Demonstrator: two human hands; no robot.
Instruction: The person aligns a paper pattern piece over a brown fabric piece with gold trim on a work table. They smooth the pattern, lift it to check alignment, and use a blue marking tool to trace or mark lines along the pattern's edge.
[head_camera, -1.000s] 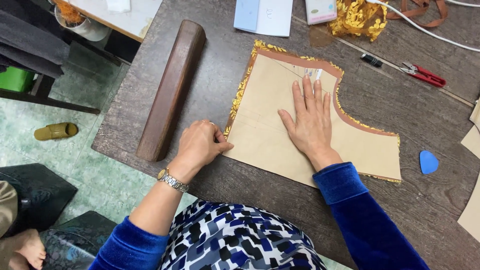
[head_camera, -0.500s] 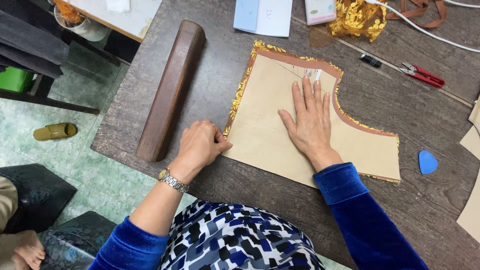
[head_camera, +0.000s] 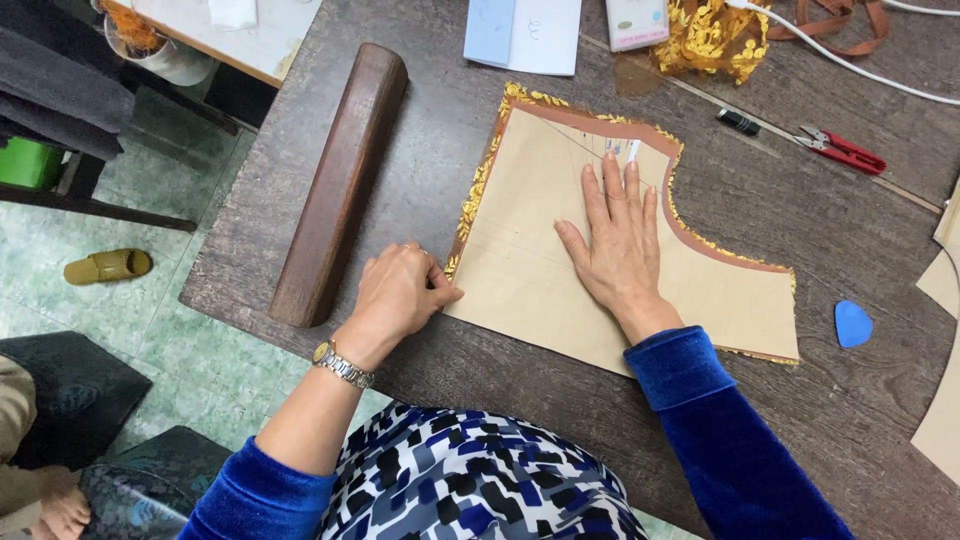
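From the head view, the tan paper pattern (head_camera: 560, 260) lies on gold-edged fabric (head_camera: 478, 190) on the counter (head_camera: 830, 230), long axis running toward the lower right. The right hand (head_camera: 622, 250) presses flat on its middle, fingers spread and grasping nothing. The left hand (head_camera: 400, 292) sits nearer the pattern's lower left corner, its curled fingers (head_camera: 440, 290) pinching that edge.

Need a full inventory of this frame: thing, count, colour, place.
paper pattern piece: 1, tan, table centre, under both hands
gold fabric: 1, gold edge showing around the pattern
wooden block: 1, dark brown, long, left of the pattern
thread snips: 1, red, table upper right
tailor's chalk: 1, blue, right of the pattern
crumpled gold fabric: 1, top edge
cable: 1, white, top right
papers: 2, blue and white, top centre
sandal: 1, olive, on the floor at left
table: 1, dark wood
left hand: at the pattern's left edge, wristwatch on
right hand: flat on the pattern
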